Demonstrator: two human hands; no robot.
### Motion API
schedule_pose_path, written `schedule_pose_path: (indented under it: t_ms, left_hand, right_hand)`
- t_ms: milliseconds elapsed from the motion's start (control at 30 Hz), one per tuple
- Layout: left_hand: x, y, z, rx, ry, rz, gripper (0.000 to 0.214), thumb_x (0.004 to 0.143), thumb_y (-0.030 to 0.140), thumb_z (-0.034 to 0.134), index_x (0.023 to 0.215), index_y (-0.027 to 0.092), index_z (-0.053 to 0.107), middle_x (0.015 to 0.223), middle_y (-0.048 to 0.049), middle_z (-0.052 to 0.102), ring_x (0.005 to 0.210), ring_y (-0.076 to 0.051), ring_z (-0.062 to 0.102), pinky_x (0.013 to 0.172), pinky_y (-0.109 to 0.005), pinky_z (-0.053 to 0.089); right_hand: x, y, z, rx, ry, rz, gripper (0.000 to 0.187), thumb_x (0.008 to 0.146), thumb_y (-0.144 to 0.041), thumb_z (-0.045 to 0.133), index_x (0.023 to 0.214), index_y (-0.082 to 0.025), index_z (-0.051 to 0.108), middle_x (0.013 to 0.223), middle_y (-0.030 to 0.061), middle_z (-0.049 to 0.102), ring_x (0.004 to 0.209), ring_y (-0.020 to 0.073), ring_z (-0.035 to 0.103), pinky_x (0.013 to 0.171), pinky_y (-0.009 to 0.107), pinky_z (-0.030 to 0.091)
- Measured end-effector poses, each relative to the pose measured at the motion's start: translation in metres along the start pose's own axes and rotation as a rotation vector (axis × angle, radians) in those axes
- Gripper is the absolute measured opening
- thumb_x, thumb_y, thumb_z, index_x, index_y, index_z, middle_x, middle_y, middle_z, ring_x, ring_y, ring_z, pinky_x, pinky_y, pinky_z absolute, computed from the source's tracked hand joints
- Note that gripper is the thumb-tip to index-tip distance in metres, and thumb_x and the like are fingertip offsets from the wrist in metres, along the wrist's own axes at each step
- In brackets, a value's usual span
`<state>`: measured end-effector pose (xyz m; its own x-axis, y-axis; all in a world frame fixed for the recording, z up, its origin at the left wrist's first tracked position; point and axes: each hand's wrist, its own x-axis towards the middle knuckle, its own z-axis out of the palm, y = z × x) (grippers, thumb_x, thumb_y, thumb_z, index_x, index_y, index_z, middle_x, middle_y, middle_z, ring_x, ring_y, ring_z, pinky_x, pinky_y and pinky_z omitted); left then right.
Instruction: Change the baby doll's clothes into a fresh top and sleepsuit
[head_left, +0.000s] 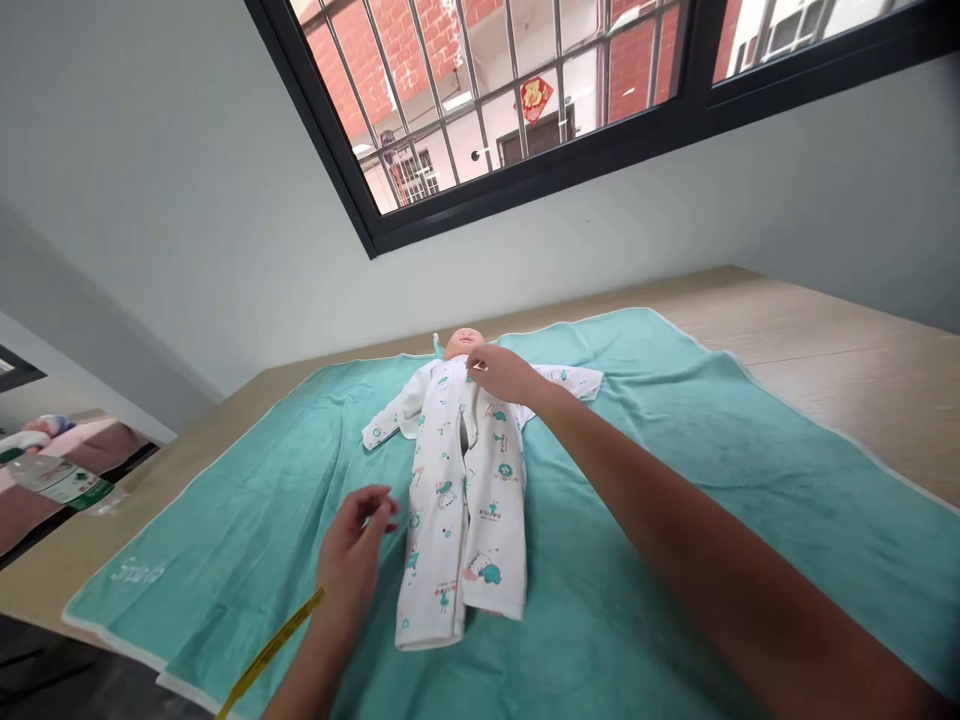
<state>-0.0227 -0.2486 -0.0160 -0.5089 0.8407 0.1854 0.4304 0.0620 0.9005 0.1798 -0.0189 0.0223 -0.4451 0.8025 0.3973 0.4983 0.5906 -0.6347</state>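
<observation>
A baby doll [466,341] lies on its back, its head toward the wall. White printed baby clothes [499,480] with teal and pink animal figures cover its body, sleeves spread to both sides and the legs pointing at me. At the neckline, my right hand [504,373] pinches the edge of the clothes just below the doll's chin. My left hand [358,545] hovers beside the trouser leg on the left, fingers loosely curled with thumb and fingertips apart, holding nothing. A yellow strip [274,645] hangs at my left wrist. Under the doll is a teal towel [637,600].
The towel covers much of a wooden table [810,340]. A clear plastic bottle [64,482] with a green label is at the far left, near a pink-covered surface [97,440]. Behind the table rise a pale wall [480,285] and a barred window [495,100].
</observation>
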Motion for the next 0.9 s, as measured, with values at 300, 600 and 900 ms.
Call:
schedule_pose_path:
  t_ms: [300,600,900]
  left_hand:
    - [0.110,0.015,0.088,-0.003,-0.298,0.190,0.050,0.091,0.041,0.046,0.138,0.023,0.047,0.154,-0.0034,0.036,0.143,-0.021,0.028,0.119,-0.036,0.021]
    - [0.152,-0.034,0.098,0.022,0.029,0.291,0.027,0.087,0.027,0.047,0.110,0.018,0.058,0.118,-0.0083,0.061,0.112,-0.020,0.056,0.100,-0.036,0.044]
    - [0.160,-0.038,0.083,0.451,0.201,0.067,0.036,0.082,0.035,0.056,0.110,0.013,0.050,0.115,-0.0144,0.052,0.105,-0.026,0.053,0.087,-0.038,0.045]
  right_hand:
    - [0.000,0.061,0.037,0.050,0.275,-0.009,0.024,0.087,-0.014,0.044,0.098,-0.020,0.064,0.106,0.0057,0.064,0.102,0.0183,0.056,0.092,0.031,0.041]
    - [-0.015,0.063,0.037,-0.295,0.315,0.116,0.026,0.095,-0.031,0.040,0.093,-0.018,0.062,0.095,0.0063,0.064,0.083,0.0171,0.057,0.075,0.027,0.039]
    - [-0.024,0.056,0.037,-0.638,0.130,0.472,0.056,0.098,-0.045,0.025,0.080,-0.018,0.070,0.083,0.0119,0.070,0.076,0.0235,0.062,0.066,0.032,0.032]
